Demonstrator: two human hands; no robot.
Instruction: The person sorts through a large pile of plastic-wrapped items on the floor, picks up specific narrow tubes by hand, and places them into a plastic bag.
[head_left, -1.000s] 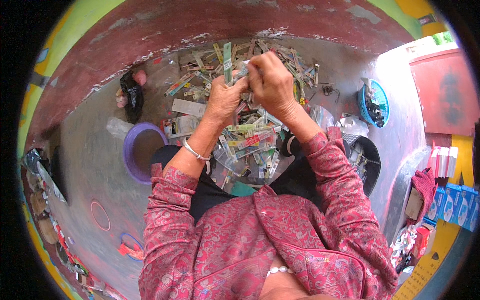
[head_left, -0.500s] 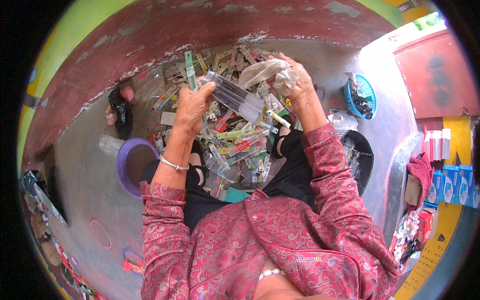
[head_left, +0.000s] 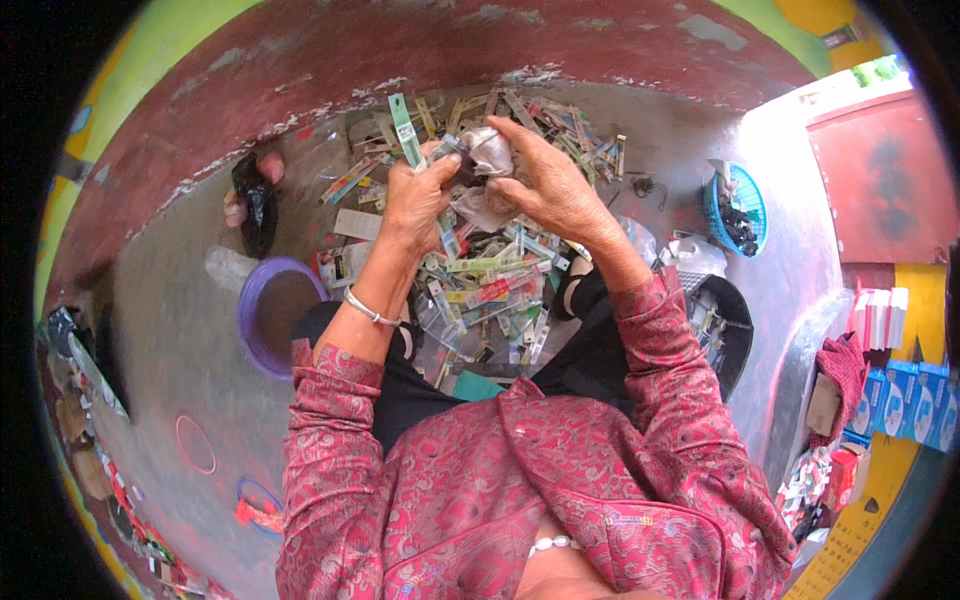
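Note:
My left hand (head_left: 416,200) is closed, pinching a long clear packaging sleeve with a green top (head_left: 405,130), which stands up past the fingers. The same grip holds the end of a clear packet (head_left: 450,147) of dark sticks, now mostly hidden behind the hands and cloth. My right hand (head_left: 560,190) is closed around a crumpled greyish-white cloth (head_left: 490,152), its fingers curled over it, and presses it against the packet. Part of the cloth hangs below the hand. Under both hands spreads a pile of slim plastic packaging sleeves (head_left: 490,290) in many colours.
A purple basin (head_left: 245,325) stands on the floor at left, with a black bag (head_left: 258,205) beyond it. To the right are a blue basket (head_left: 760,215) with dark items and a black container (head_left: 738,330). Blue boxes (head_left: 900,400) line the far right.
My right hand with the cloth has moved left and down onto the packet, close to my left hand. The packet, in plain sight before, is now mostly covered.

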